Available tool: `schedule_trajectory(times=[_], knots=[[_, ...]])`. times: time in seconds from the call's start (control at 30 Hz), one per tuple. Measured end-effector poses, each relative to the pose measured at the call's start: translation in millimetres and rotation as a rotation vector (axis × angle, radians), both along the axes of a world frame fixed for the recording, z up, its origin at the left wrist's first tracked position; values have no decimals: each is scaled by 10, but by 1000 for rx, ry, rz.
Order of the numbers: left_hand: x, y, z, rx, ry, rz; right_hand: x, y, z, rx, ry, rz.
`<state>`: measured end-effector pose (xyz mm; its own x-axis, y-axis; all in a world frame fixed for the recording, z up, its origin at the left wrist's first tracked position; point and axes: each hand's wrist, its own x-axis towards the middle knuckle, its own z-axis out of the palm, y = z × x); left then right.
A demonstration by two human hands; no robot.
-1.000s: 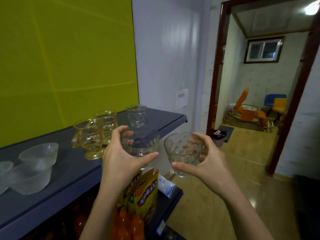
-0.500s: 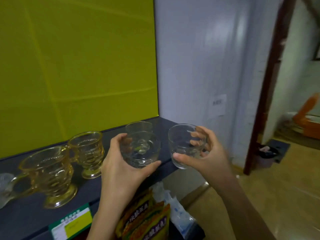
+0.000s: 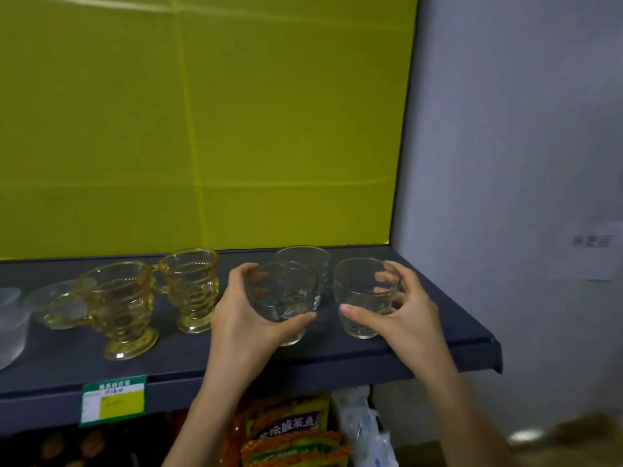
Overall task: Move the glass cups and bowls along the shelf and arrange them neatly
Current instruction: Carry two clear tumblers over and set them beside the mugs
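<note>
On the dark shelf (image 3: 448, 335), my left hand (image 3: 242, 318) grips a clear glass cup (image 3: 283, 298) and my right hand (image 3: 401, 315) grips a second clear glass cup (image 3: 362, 294) just right of it. Both cups stand on or just above the shelf near its right end. A third clear cup (image 3: 308, 261) stands behind them. To the left stand two amber footed glass cups, the nearer one (image 3: 118, 308) and the farther one (image 3: 194, 288). Frosted glass bowls (image 3: 13, 318) sit at the far left, partly cut off.
A yellow panel (image 3: 202, 129) backs the shelf and a grey wall (image 3: 522, 163) closes its right end. A green and yellow price label (image 3: 113, 404) hangs on the shelf's front edge. Snack packets (image 3: 286, 429) fill the lower shelf beneath my hands.
Both hands have carried their clear cups from in front of the shelf edge onto the shelf's right end. The view has swung left, away from the doorway.
</note>
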<state>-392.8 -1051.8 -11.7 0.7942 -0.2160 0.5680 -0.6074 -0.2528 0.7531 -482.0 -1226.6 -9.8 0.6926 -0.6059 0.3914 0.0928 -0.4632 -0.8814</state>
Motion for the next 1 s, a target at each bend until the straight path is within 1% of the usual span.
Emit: schedule_trajectory(times=[0.33,0.63,0.73,0.8,0.87,0.93,1.0], knots=[[166,-291,28,78,50,131,265,-259,-21,1,22,88],[100,-378,27,112,79,163,228,-290,-27,-98,78,148],[-34,-304,80,163,74,173,96,-274,71,-195,80,108],[-178,-173,148,202,-12,215,-8,-233,187,-316,-7,84],[-313,15,213,290,-184,321,-80,-155,314,-428,-110,103],[-430,233,287,367,-354,450,-109,-25,414,-486,-163,185],[-522,474,360,463,-456,560,-87,167,468,-531,-173,292]])
